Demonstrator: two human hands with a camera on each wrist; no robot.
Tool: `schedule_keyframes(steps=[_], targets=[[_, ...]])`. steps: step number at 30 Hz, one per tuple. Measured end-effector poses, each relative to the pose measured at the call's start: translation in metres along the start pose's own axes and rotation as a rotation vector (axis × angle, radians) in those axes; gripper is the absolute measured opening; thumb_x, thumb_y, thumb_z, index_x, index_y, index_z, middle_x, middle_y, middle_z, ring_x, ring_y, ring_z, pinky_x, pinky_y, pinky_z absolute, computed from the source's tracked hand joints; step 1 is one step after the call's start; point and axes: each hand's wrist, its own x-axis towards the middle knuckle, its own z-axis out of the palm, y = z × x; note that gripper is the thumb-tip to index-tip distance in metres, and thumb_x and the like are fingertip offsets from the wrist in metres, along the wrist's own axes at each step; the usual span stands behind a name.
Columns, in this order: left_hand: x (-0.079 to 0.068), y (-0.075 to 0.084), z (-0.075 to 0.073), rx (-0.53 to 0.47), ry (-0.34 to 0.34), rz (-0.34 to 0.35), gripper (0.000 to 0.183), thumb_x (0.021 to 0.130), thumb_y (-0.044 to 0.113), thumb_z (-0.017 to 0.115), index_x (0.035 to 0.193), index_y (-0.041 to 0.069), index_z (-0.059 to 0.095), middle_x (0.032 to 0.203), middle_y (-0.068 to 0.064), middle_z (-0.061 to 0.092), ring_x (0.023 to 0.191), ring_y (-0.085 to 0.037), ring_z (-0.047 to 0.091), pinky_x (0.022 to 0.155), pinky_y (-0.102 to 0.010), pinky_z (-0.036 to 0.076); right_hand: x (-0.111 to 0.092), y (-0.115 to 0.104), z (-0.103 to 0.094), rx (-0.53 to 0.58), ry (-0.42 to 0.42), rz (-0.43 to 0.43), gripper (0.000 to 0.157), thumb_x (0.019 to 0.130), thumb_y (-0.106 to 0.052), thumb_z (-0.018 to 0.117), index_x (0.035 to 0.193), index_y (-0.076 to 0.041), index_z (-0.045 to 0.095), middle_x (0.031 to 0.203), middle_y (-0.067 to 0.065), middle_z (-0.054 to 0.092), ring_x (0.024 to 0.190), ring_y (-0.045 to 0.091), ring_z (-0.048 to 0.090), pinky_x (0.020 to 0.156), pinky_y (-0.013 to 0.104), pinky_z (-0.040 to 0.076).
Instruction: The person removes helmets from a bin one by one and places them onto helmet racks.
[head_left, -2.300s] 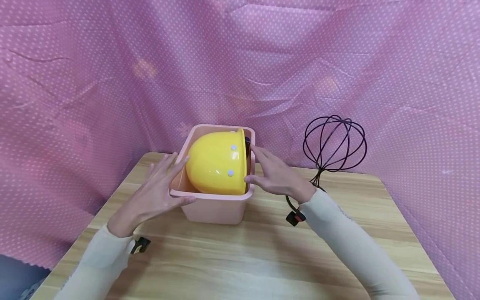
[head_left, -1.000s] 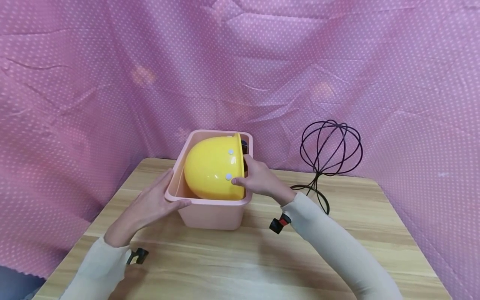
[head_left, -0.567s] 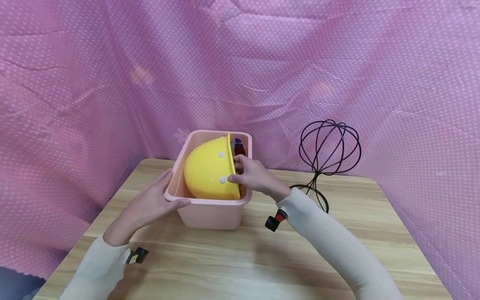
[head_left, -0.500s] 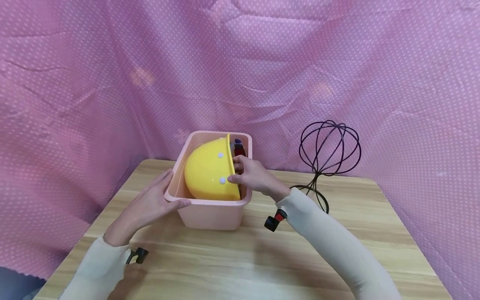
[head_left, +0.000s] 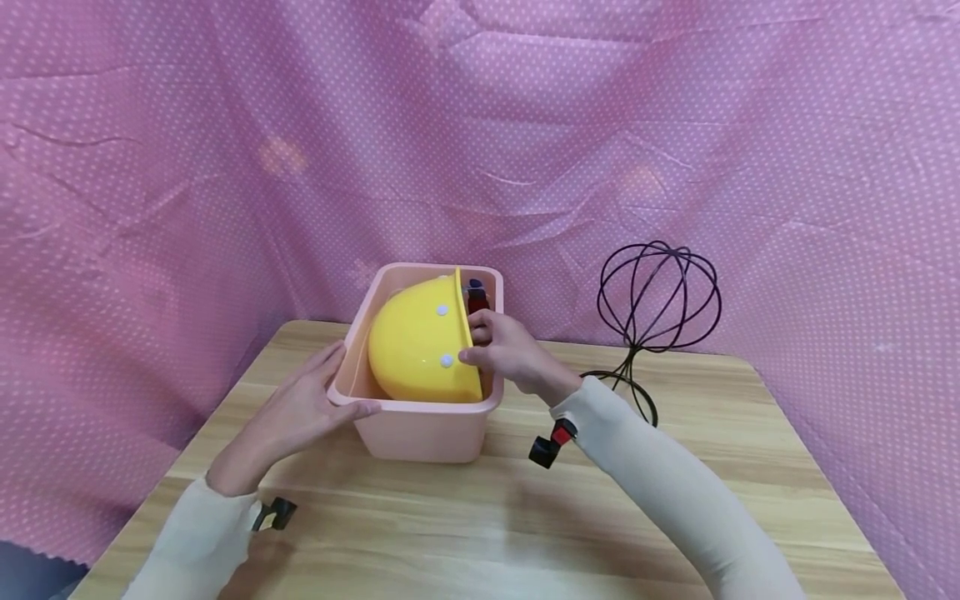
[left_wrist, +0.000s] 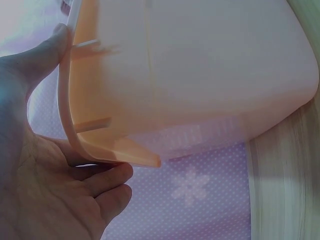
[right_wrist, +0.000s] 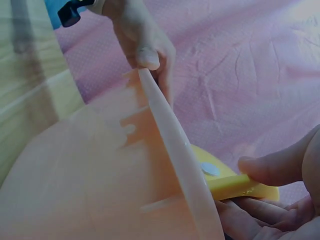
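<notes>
A yellow hard hat [head_left: 420,342] lies on its side in a pale pink plastic bin [head_left: 423,433], its crown toward the left. My right hand [head_left: 513,350] pinches the hat's brim, thumb on the outer shell and fingers inside. In the right wrist view the thumb presses the yellow brim [right_wrist: 235,187] just above the bin's edge. With my left hand [head_left: 300,408] I hold the bin's near left corner; the left wrist view shows the thumb on the rim [left_wrist: 64,95] and the fingers bent under the corner. Dark and red straps [head_left: 477,298] show beside the brim.
To the right on the wooden table [head_left: 450,525] stands a black wire whisk-shaped stand [head_left: 660,300] with a ring base, partly behind the right forearm. A pink dotted cloth [head_left: 480,150] hangs behind and at both sides.
My left hand has come down onto the bin's corner. The right hand has moved left and taken hold of the hat's brim; the brim has tilted left, baring the straps.
</notes>
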Motion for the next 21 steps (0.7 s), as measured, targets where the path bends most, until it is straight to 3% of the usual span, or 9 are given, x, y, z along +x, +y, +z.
schedule_keyframes(steps=[7,14,21], targets=[[0.001,0.001,-0.002,0.015,-0.003,-0.003,0.119,0.078,0.079,0.067,0.162,0.007,0.022,0.166,-0.022,0.027,0.148,-0.050,0.034,0.114,-0.071,0.033,-0.003,0.011,-0.012,0.160,0.023,-0.033,0.048,0.094,0.002,0.065,0.139,-0.002,0.051,0.132,0.018,0.067,0.112,0.026,0.070,0.092,0.038,0.061],[0.002,-0.001,-0.002,0.028,0.009,0.016,0.117,0.078,0.077,0.067,0.161,0.007,0.025,0.165,-0.022,0.031,0.146,-0.050,0.037,0.112,-0.071,0.035,-0.002,0.023,-0.019,0.329,0.020,-0.047,0.052,0.097,0.001,0.060,0.146,0.001,0.046,0.138,0.022,0.064,0.119,0.029,0.069,0.099,0.043,0.058],[0.003,0.000,-0.002,0.038,0.008,0.017,0.118,0.078,0.080,0.065,0.161,0.007,0.025,0.165,-0.022,0.030,0.147,-0.050,0.035,0.113,-0.071,0.034,-0.004,0.027,-0.019,0.436,0.062,-0.036,0.054,0.097,0.000,0.060,0.149,0.002,0.043,0.140,0.022,0.063,0.119,0.026,0.068,0.100,0.040,0.058]])
